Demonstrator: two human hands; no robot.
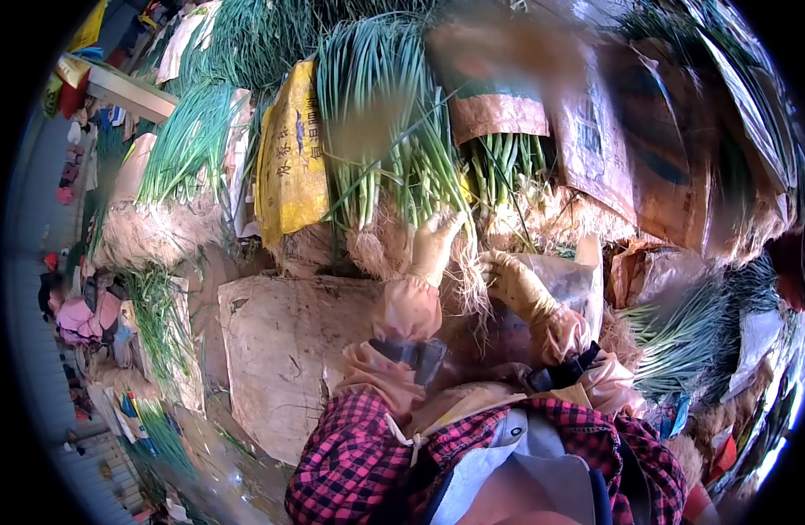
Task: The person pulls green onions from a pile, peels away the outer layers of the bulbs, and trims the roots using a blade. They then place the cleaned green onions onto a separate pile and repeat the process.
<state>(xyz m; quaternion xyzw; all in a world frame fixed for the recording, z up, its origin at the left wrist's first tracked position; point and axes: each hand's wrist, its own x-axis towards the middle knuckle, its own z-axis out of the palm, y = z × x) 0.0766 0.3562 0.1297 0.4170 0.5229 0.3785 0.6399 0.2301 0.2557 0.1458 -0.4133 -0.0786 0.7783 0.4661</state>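
In the head view, my left hand [435, 245], in a pale yellow glove, is closed around the white stems of some green onions [428, 166]. Their long green leaves reach away from me, and stringy roots [468, 280] hang down beside the hand. My right hand [518, 284], gloved the same way, is just right of those roots with its fingers curled. What its fingertips hold, if anything, is hidden. To the left of my left hand lies another root clump [367, 249].
A yellow printed sack [295, 162] stands left of the onions. Further bundles [188, 144] lie to the left, and more [686, 337] to the right. Brown sacking [289, 350] covers the ground at my left. Sheets [595, 131] cover a bundle ahead right. Blurry smudges obscure the upper view.
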